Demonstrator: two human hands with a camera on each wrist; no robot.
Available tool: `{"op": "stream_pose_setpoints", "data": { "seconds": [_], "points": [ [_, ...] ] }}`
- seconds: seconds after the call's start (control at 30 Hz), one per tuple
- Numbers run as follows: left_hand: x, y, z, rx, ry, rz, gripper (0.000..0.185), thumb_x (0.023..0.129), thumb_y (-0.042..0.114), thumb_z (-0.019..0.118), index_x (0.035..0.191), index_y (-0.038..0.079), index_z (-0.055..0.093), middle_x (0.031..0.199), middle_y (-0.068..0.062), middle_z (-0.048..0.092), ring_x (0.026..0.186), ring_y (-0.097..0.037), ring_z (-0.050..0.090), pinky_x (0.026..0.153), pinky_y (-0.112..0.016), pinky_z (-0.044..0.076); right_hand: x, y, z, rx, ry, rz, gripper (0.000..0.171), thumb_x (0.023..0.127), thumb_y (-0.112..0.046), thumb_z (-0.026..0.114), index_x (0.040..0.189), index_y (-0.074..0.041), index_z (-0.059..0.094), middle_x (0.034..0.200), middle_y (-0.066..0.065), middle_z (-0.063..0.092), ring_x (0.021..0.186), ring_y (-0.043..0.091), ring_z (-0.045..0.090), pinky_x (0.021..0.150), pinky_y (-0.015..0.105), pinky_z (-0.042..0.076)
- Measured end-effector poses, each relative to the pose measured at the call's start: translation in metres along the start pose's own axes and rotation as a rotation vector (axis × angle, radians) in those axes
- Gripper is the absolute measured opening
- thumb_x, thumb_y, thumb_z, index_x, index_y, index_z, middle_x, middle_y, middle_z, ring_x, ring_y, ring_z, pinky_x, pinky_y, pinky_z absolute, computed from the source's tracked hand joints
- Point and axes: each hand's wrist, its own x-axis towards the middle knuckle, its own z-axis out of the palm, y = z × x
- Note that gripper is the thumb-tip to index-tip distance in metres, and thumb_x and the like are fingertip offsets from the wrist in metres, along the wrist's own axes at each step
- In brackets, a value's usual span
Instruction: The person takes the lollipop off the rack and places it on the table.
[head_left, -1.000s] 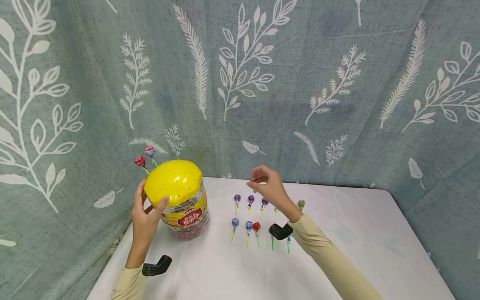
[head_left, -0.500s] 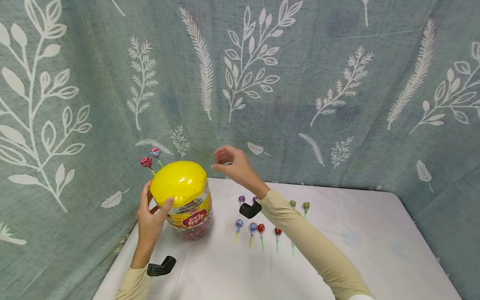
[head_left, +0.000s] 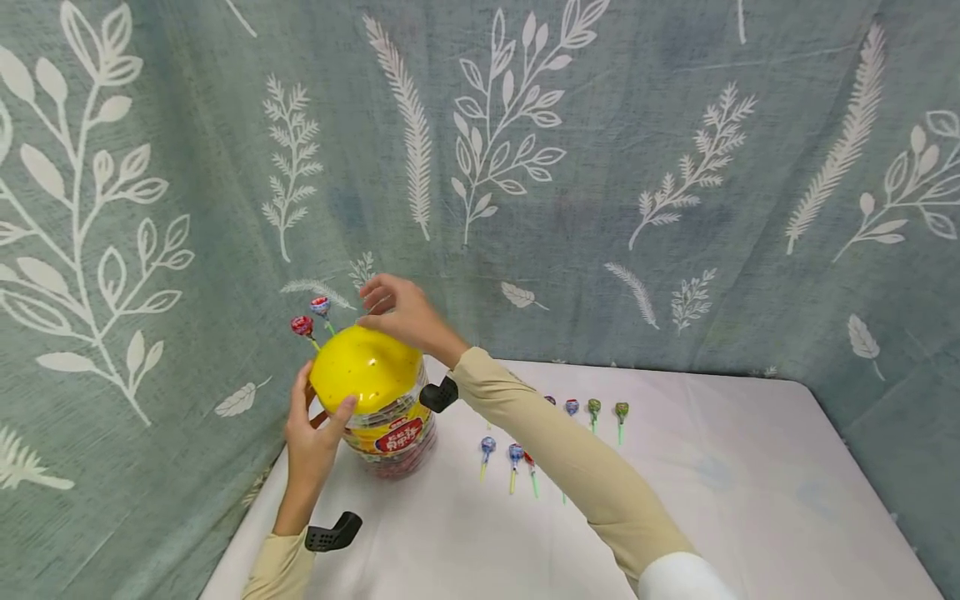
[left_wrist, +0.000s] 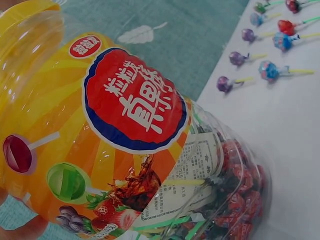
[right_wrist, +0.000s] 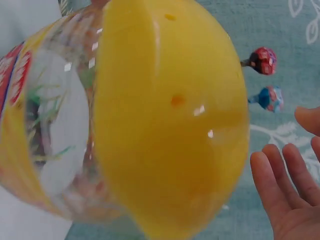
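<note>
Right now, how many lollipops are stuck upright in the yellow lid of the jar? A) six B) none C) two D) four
C: two lollipops, one red and one blue, stand side by side in the yellow lid at its far left; the right wrist view shows the same pair.

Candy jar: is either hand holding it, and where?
The left hand grips the candy jar at its side below the yellow lid. The right hand holds nothing.
</note>
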Motion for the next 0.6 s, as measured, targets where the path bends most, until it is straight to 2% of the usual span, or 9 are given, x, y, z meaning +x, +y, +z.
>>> {"op": "stream_pose_setpoints", "data": {
  "seconds": [0.17,0.33,0.43,0.6],
  "points": [
    [0.001,-0.008,0.000,-0.011,-0.004,0.002,0.076,0.086,0.017,0.066,0.150,0.012,0.025,0.148,-0.007,0.035,0.131,-0.027,0.033,0.096,-0.058,0.034,0.014,-0.002,0.021,0.024,0.004,0.021,0.032,0.084,-0.005,0.070,0.113,-0.007,0.057,0.104,0.016,0.061,0.085,0.015,0.063,0.072,0.018,0.049],
    [0.005,-0.030,-0.001,-0.023,-0.004,-0.007,0.077,0.085,0.018,0.068,0.149,0.024,0.027,0.147,0.001,0.035,0.132,-0.022,0.033,0.097,-0.056,0.034,0.027,-0.006,0.041,-0.032,-0.037,0.056,0.036,0.085,-0.004,0.068,0.118,-0.008,0.054,0.104,0.010,0.061,0.083,0.011,0.060,0.069,0.016,0.048],
    [0.007,-0.038,-0.001,-0.018,0.004,0.006,0.076,0.085,0.021,0.069,0.148,0.030,0.027,0.147,0.005,0.035,0.132,-0.019,0.033,0.097,-0.055,0.034,0.033,-0.009,0.050,-0.080,-0.044,0.050,0.036,0.084,0.000,0.066,0.117,-0.007,0.054,0.098,0.007,0.061,0.079,0.009,0.059,0.066,0.015,0.047],
    [0.009,-0.040,-0.002,-0.015,0.010,0.037,0.076,0.085,0.022,0.069,0.149,0.028,0.028,0.146,0.005,0.035,0.133,-0.020,0.032,0.097,-0.058,0.034,0.037,-0.006,0.061,-0.073,0.015,0.015,0.029,0.084,0.007,0.062,0.109,-0.006,0.053,0.087,0.006,0.061,0.070,0.010,0.056,0.061,0.015,0.044]
  ]
}}
